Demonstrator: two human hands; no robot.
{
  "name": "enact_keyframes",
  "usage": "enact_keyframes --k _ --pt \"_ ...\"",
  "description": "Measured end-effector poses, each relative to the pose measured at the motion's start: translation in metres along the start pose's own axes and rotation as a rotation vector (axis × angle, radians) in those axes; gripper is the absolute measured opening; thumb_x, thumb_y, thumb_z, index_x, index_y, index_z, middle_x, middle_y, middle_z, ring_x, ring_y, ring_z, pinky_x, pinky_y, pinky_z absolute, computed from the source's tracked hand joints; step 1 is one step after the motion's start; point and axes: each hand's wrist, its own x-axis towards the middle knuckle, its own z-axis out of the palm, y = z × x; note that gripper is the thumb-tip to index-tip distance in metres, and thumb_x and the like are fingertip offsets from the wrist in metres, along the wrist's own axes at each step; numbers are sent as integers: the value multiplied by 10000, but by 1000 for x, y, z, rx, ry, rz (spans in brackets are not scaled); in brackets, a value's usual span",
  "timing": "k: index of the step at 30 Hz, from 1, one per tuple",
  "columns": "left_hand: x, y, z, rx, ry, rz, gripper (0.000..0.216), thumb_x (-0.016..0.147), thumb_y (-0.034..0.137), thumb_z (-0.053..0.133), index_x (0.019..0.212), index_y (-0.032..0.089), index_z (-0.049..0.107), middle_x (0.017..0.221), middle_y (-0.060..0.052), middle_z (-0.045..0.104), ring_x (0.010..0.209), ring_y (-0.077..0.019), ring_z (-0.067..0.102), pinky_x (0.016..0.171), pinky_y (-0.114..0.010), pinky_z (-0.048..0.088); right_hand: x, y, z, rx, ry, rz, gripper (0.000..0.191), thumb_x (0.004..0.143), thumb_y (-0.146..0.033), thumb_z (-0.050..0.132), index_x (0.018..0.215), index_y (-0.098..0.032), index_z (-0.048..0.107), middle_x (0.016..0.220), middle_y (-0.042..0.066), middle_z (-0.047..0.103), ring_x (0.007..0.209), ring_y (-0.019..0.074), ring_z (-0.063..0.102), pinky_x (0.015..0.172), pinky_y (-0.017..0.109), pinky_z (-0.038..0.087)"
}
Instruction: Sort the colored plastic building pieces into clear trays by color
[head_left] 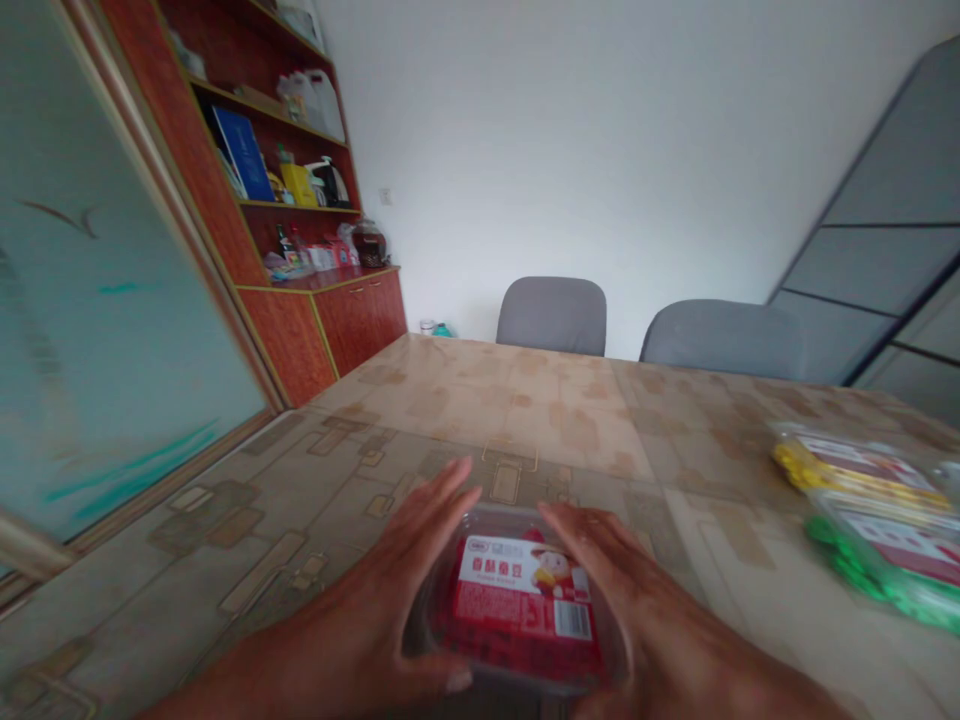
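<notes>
A clear plastic snack box [517,640] with red contents and a white-and-red printed label lies before me at the table's near edge. My left hand [397,590] cups its left side, the thumb at the near edge and the fingers reaching past the far left corner. On the other side, my right hand [637,590] lies along the box, its fingertips at the far right corner. The right thumb is mostly hidden at the bottom of the view. Both hands appear to hold the box between them.
To the right lie a box with yellow contents [810,470] and one with green contents [862,575]. Two grey chairs [553,315] stand behind the patterned table [465,400]. A wooden shelf cabinet [360,320] and a frosted glass door [112,300] are at left.
</notes>
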Motion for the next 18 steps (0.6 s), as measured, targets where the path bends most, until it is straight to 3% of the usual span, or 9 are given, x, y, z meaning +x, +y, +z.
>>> enact_keyframes --k 5,11,18 --pt "-4 7 13 29 -30 41 1199 623 494 806 1513 329 19 1589 -97 51 1409 -420 124 1086 -646 150 -4 0 5 -2 20 -47 1191 594 -350 831 1522 -263 90 1580 138 147 1424 386 122 1123 572 203" --pt "-1 1 20 55 -51 -7 1230 569 445 837 1520 297 72 1581 -108 122 1402 -415 171 1093 -619 207 -16 6 -19 -36 -89 -103 1101 637 -394 823 1508 -326 153 1589 80 123 1429 352 138 1133 538 214" --pt "-2 -1 20 68 -48 11 1260 550 495 843 1522 285 69 1581 -119 114 1403 -416 169 1098 -608 215 -15 -11 -30 -123 -15 -188 838 655 -262 814 1406 -277 441 1474 95 421 1351 325 355 1093 482 341"
